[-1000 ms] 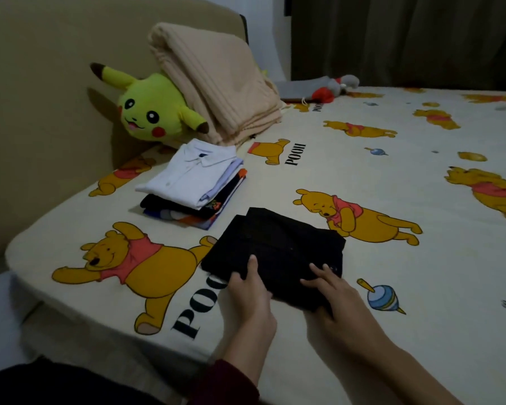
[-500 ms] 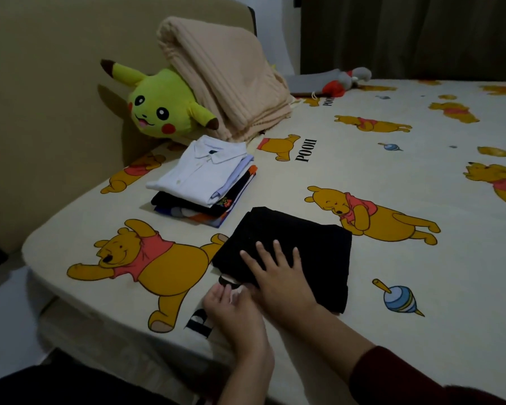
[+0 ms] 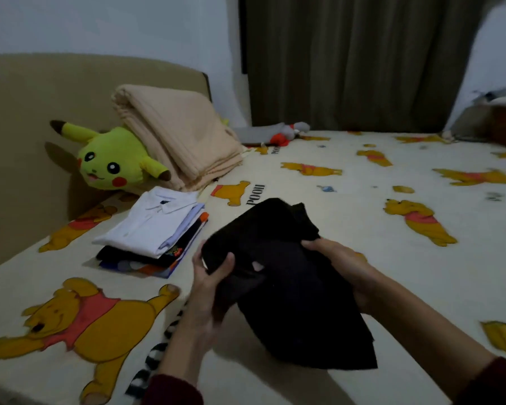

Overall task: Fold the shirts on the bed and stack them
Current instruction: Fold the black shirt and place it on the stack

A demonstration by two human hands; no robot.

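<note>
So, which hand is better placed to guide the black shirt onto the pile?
Probably the left hand: it grips the black shirt on the side nearest the pile. The right hand holds the far side.

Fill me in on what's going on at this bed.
A person is folding shirts and stacking them. Both hands grip a folded black shirt, lifted off the bed: the left hand holds its left edge, the right hand its right side. To the left sits the stack of folded shirts, a white one on top. The black shirt is not on it yet. Behind the stack are a yellow plush toy and a folded beige blanket.
</note>
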